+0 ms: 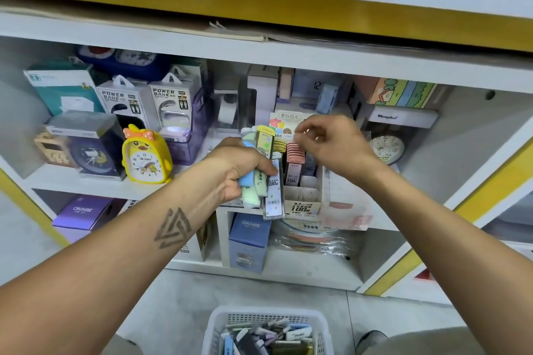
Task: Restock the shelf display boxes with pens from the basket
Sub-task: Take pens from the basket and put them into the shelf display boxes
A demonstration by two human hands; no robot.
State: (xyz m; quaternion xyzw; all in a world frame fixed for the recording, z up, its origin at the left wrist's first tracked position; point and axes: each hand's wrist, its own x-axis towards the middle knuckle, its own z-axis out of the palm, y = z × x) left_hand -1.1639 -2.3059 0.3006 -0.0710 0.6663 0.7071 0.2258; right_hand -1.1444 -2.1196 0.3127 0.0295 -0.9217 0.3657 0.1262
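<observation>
Display box [302, 196] on shelf, basket [268, 328] below (floor), clock [145, 154] left

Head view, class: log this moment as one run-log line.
left hand: grips bundle of pens | right hand: over display box, contents of fingers unclear | basket: on floor, stocked

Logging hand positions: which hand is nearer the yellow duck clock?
Left. The left hand, gripping a bundle of pens, is just right of the duck clock; the right hand is farther right, over the display box.
</observation>
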